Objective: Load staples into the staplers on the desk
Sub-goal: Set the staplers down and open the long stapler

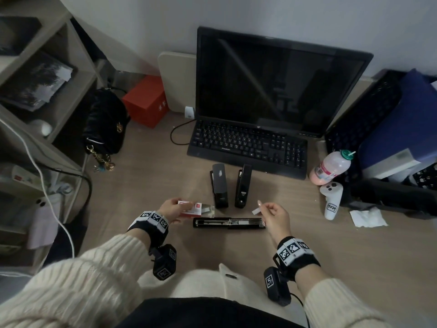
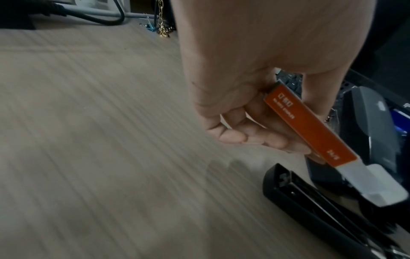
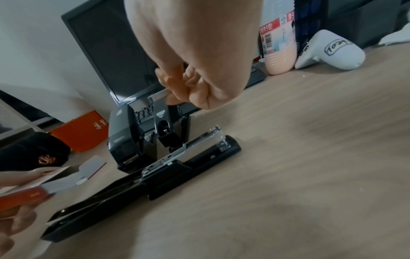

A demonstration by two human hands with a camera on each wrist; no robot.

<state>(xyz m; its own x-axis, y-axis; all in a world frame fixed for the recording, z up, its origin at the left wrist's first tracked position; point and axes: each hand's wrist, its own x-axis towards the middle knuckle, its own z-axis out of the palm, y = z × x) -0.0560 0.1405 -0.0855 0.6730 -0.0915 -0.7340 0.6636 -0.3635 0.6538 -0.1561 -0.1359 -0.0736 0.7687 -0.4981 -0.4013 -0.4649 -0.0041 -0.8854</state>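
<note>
A black stapler (image 1: 229, 223) lies folded open flat on the desk, its metal staple channel (image 3: 184, 150) facing up. My left hand (image 1: 170, 210) grips a red and white staple box (image 1: 190, 208) with its flap open, just left of the opened stapler (image 2: 310, 201). The box (image 2: 310, 126) shows its orange side in the left wrist view. My right hand (image 1: 274, 213) pinches a short strip of staples (image 1: 256, 211) above the stapler's right end; the strip (image 3: 158, 96) shows in the right wrist view. Two shut black staplers (image 1: 220, 185) (image 1: 242, 185) stand behind.
A black keyboard (image 1: 248, 147) and monitor (image 1: 279, 84) stand behind the staplers. At the right are a pink bottle (image 1: 331, 168), a white controller (image 1: 331, 200) and a crumpled tissue (image 1: 367, 217). A black bag (image 1: 105, 124) and red box (image 1: 145, 100) sit at the left.
</note>
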